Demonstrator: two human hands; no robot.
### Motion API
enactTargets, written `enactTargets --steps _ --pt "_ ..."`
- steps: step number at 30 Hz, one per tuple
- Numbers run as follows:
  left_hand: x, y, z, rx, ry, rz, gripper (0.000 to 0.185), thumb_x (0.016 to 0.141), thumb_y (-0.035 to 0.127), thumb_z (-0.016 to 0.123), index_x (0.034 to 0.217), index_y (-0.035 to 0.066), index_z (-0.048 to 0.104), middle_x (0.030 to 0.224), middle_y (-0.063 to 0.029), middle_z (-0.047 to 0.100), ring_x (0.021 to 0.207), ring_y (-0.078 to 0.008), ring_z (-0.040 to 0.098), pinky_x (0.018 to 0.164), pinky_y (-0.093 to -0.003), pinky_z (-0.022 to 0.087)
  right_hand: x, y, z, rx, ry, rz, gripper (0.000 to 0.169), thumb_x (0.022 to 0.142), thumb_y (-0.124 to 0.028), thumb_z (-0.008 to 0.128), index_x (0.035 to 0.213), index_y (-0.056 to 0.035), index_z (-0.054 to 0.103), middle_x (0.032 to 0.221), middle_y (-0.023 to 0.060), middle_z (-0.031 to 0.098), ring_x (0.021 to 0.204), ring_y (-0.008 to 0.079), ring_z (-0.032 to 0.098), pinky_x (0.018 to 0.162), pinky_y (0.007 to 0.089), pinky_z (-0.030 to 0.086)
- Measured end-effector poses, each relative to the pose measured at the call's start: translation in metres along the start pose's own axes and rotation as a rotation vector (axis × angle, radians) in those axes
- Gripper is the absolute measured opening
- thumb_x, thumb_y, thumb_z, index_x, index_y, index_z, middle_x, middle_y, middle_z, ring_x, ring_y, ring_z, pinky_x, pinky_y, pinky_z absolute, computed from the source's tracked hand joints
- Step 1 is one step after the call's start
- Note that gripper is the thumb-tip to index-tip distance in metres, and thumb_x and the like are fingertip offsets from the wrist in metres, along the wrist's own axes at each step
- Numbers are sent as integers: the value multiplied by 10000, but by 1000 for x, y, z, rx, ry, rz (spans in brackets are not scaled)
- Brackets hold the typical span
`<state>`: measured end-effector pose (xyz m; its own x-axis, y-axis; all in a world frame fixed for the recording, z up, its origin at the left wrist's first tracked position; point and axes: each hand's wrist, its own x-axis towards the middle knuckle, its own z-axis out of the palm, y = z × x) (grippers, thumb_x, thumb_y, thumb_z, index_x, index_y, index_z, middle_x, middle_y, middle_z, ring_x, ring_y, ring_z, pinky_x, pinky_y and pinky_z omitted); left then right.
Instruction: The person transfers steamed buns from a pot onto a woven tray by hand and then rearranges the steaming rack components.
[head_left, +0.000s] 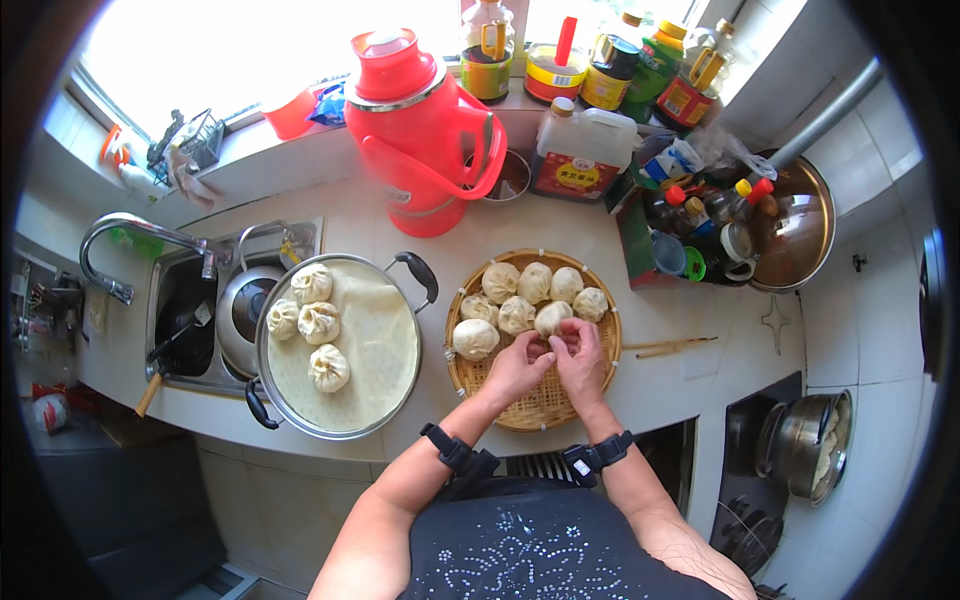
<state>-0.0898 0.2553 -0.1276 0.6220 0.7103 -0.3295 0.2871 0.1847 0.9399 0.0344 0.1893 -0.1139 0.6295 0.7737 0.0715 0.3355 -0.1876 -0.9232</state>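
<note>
Several pleated steamed buns sit together in the far half of a round woven bamboo basket (546, 409). My left hand (520, 366) and my right hand (580, 358) meet over the basket, fingers curled at the near side of one bun (553, 318). Both hold that bun between them; some fingertips are hidden. A smoother, rounder bun (475, 340) lies at the basket's left. To the left stands a round metal steamer tray (375, 360), lined with a pale cloth and fitted with black handles. Several pleated buns (319, 322) rest on its left side.
Behind stand a tall red thermos flask (412, 135), a soy sauce jug (583, 154) and a box of bottles (637, 251). Chopsticks (675, 346) lie right of the basket. A sink (180, 330) is at left, a pot with buns (806, 446) at right.
</note>
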Motion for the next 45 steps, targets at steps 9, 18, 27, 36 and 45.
enactTargets --steps 9,18,27,36,45 --pt "-22 9 -19 81 -75 -95 451 916 304 677 1192 -47 620 1038 -183 713 960 -244 695 853 -347 544 14 -3 -12 -150 -83 -159 188 836 35 670 1005 -38 634 957 83 614 774 209 657 694 315 538" --pt "-39 19 -42 60 -47 -116 397 945 262 661 1209 -32 620 1084 -154 712 994 -198 680 877 -325 537 6 2 -11 -183 24 -122 193 821 4 714 924 -68 568 800 25 586 659 145 582 622 291 499" --pt "-81 13 -80 -43 121 12 341 955 232 656 1191 -11 626 1038 -97 715 979 -163 674 882 -306 534 -7 -68 33 -152 -317 -415 164 858 -4 688 1001 -34 614 889 83 587 702 190 600 635 310 511" --pt "-181 12 -159 -444 716 19 259 990 175 599 1200 24 615 953 -32 679 786 -77 588 661 -219 488 -29 -173 164 -294 -784 -992 458 768 -55 711 1210 -75 593 1247 155 564 1201 328 540 1018 424 449" --pt "-223 0 -179 -431 877 -21 253 982 161 606 1190 17 615 964 -40 686 824 -88 624 687 -232 503 -26 -184 247 -482 -1054 -1285 339 808 -51 616 1145 -92 609 1190 101 600 1197 315 547 1003 430 455"
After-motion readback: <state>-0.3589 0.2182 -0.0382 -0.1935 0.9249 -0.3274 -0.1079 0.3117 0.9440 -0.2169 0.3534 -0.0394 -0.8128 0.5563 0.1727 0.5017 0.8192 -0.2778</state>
